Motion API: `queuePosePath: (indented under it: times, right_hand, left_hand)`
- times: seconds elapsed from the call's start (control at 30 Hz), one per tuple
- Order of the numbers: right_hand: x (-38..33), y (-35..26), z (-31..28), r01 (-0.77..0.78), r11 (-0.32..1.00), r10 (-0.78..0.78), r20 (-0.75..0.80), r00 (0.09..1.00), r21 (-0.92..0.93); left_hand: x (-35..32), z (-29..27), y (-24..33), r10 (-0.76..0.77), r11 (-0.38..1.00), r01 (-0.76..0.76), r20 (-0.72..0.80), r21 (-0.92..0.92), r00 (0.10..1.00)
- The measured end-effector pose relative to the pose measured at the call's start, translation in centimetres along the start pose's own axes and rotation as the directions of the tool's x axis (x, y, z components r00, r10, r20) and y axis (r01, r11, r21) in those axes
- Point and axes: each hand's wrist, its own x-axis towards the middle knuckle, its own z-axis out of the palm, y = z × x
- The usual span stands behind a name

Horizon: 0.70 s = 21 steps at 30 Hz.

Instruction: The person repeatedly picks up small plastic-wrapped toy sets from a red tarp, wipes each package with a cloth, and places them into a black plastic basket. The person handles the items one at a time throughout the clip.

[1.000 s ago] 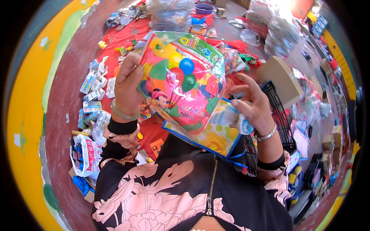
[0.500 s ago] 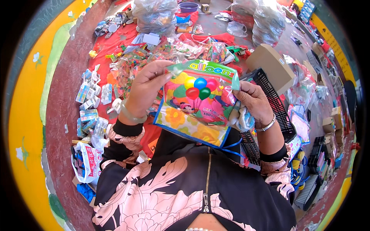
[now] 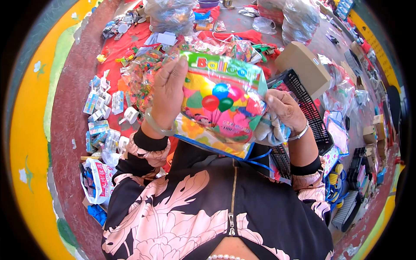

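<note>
A flat plastic bag of balloons (image 3: pixel 220 91), green along the top with a printed balloon picture, is held up in front of my chest. My left hand (image 3: pixel 168 93) grips its left edge, thumb on the front and fingers hidden behind. At the opposite edge, my right hand (image 3: pixel 287 110) pinches the bag. A white and blue cloth (image 3: pixel 272 131) hangs under the right fingers; whether they grip it I cannot tell. Behind the bag's lower part shows a yellow flowered sheet (image 3: pixel 234 150) with blue edging, perhaps a bag or apron; it is mostly covered.
Colourful plastic packets (image 3: pixel 145 78) lie heaped on a red cloth ahead. Black crates (image 3: pixel 310 108) and a cardboard box (image 3: pixel 303 69) stand at the right. White plastic pieces (image 3: pixel 99 102) and a white carrier bag (image 3: pixel 99 180) are at the left. Large clear sacks (image 3: pixel 301 19) stand farther off.
The bag has tilted, its right side dropping, and more of its top print shows. My left hand has shifted from pinching the top corner to gripping the left edge.
</note>
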Motion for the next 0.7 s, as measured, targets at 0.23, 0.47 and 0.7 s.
queuePosePath:
  times: [0.23, 0.47, 0.7]
  right_hand:
    - [-1.7, 3.2, -0.1, -0.037, 0.947, -0.079, 0.345, 0.935, 0.318]
    - [-2.2, 5.7, 1.0, -0.022, 0.868, -0.073, 0.170, 0.983, 0.496]
    - [0.2, 5.7, 3.9, -0.214, 0.951, 0.216, 0.018, 0.976, 0.223]
  left_hand:
    - [1.6, 1.8, 0.6, -0.099, 0.956, 0.038, -0.197, -0.290, 0.975]
    - [3.0, 1.7, 0.7, -0.269, 0.826, 0.178, -0.098, -0.535, 0.958]
    - [2.5, 3.4, 1.4, -0.284, 0.827, 0.219, -0.049, -0.517, 0.958]
